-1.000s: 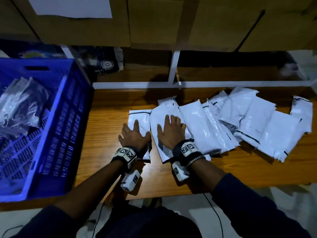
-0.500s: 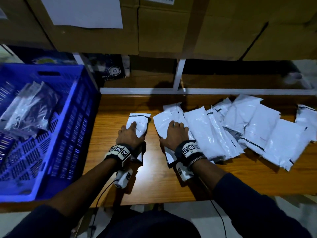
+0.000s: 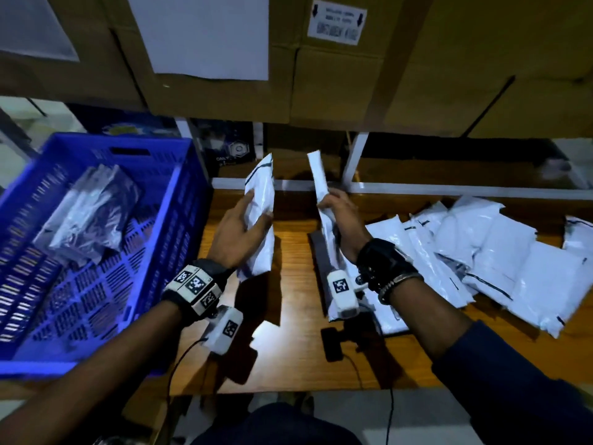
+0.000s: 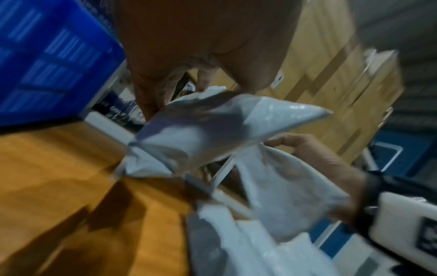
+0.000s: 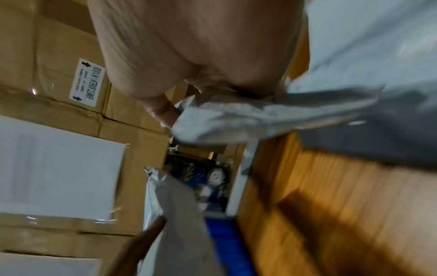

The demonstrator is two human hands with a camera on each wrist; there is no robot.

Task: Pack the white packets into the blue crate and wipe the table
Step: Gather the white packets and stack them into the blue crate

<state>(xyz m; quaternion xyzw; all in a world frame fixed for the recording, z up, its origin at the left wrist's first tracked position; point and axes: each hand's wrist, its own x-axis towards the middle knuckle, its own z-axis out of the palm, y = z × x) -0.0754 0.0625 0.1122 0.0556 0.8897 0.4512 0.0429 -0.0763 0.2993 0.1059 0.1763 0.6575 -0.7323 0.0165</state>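
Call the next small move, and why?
Probably swing the left hand over the crate and drop its packet. Both hands already hold a packet clear of the table, the right hand with its own; the crate sits just to the left, with room inside.

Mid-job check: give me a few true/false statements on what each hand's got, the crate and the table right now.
1. The left hand holds a white packet lifted off the table. True.
2. The right hand is flat on the table. False: its grip is on a second white packet, raised.
3. The blue crate is to the person's left. True.
4. The blue crate holds nothing. False: wrapped packets lie inside.
5. No packets remain on the table. False: a pile of white packets lies at the right.
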